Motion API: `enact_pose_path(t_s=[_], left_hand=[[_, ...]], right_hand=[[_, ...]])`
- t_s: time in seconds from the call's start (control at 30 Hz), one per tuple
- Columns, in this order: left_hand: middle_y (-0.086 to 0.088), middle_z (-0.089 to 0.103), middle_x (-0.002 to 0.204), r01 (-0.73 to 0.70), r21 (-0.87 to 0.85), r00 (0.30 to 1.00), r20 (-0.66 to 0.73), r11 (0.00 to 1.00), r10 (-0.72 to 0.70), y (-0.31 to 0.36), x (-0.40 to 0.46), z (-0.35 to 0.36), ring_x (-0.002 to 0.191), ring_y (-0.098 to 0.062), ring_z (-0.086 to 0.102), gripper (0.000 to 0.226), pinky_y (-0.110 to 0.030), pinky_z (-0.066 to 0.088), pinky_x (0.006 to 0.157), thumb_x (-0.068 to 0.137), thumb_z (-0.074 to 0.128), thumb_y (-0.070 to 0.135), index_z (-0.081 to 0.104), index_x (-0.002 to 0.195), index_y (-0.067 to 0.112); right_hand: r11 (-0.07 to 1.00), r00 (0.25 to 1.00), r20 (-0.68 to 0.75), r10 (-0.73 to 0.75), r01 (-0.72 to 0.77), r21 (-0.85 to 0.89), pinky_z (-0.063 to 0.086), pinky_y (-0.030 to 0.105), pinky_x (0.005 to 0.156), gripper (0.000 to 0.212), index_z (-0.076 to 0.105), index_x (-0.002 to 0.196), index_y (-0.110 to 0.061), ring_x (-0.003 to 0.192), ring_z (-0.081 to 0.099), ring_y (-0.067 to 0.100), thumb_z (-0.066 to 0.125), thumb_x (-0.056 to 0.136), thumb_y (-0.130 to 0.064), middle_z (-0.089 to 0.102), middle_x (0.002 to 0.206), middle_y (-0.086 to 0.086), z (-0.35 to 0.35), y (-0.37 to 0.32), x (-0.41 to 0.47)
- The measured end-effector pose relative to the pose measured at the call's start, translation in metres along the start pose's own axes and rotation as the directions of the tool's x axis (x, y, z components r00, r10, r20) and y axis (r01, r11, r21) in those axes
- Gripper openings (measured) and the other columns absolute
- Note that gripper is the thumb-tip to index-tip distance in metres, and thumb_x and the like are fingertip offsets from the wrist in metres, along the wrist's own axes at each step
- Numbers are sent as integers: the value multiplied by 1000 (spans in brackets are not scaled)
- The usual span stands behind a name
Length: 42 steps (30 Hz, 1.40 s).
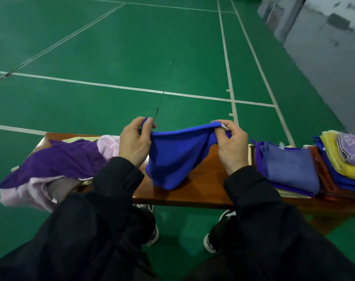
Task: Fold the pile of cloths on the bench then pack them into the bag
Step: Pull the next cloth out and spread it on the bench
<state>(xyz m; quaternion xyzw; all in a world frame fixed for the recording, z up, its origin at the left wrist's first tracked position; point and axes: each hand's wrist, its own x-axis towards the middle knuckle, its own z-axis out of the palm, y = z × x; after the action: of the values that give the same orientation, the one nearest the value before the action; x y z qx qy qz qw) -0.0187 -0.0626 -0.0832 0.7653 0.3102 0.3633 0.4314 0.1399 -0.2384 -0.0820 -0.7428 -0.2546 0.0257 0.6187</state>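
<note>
- The bench runs out of view at the right edge; its left end is buried under cloths.
- A loose pile of purple and pink cloths hangs over the bench's left end and front edge.
- A folded stack sits at the right end, partly cut off; the top lilac cloth's pattern is unreadable.
- The blue cloth hangs above the bench's middle, lower edge touching the wood.
- The left hand pinches one top corner.
- The right hand pinches the other, beside a small white tag, writing illegible.
</note>
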Motion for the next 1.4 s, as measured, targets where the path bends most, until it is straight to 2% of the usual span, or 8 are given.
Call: enact_pose_path(t_s=[0.2,0.37,0.6,0.8,0.9,1.0,1.13,1.4], left_hand=[[9,55,64,83,-49,995,-54,995,-86,10,44,7,59,-17,51,29,-40,50,63,100,50,36,60,76,23],[0,57,72,-180,-305,980,-135,935,145,71,43,0,54,-9,51,22,-28,47,54,106,46,17,59,90,11],[-7,59,81,-211,-129,977,-46,969,207,18,-37,-1,69,-5,53,18,-18,41,65,104,49,22,63,97,13],[5,63,73,191,-10,976,109,982,-189,-73,-116,9,64,-9,57,26,-42,47,67,102,48,41,53,83,25],[4,60,70,261,48,923,279,964,-264,-87,-121,5,64,-11,54,36,-33,47,70,85,68,53,57,81,19],[3,67,95,293,27,790,556,956,-258,-95,-114,-3,80,-6,63,32,-14,49,78,75,87,16,64,97,22],[9,71,72,205,261,616,715,943,-332,-109,-108,-15,68,-5,66,10,-33,58,74,86,74,16,70,89,25],[0,76,78,242,123,861,429,962,-271,-104,-85,-3,71,-9,62,55,-40,54,72,79,59,68,73,81,14]], right_hand=[[999,998,-67,7,-10,-40,47,21,78,18,70,100,-24,86,62,6,56,99,-11,70,91,-8,-16,-5,43],[992,976,-208,-65,86,97,49,15,81,15,69,102,-15,80,59,-11,56,99,-7,66,91,-12,-39,-37,51],[989,997,-65,30,-21,143,52,33,84,13,65,89,-20,88,61,13,54,94,-17,66,85,-9,-62,18,-32],[956,947,173,272,-245,-162,41,36,66,21,64,83,-19,76,55,21,58,100,-10,64,79,8,-71,92,-92],[922,925,170,339,-292,-253,47,39,68,17,67,85,-20,79,62,22,60,101,-15,67,80,5,-71,106,-97],[893,908,168,383,-318,-318,46,37,67,15,68,87,-19,79,62,19,61,100,-19,68,80,0,-73,109,-90],[856,855,262,447,-325,-401,42,42,64,22,62,76,-8,70,57,25,62,94,-21,59,69,9,-78,115,-80],[879,878,168,448,-398,-262,49,32,77,14,73,95,-12,87,64,12,67,98,-24,73,92,2,-69,100,-57]])
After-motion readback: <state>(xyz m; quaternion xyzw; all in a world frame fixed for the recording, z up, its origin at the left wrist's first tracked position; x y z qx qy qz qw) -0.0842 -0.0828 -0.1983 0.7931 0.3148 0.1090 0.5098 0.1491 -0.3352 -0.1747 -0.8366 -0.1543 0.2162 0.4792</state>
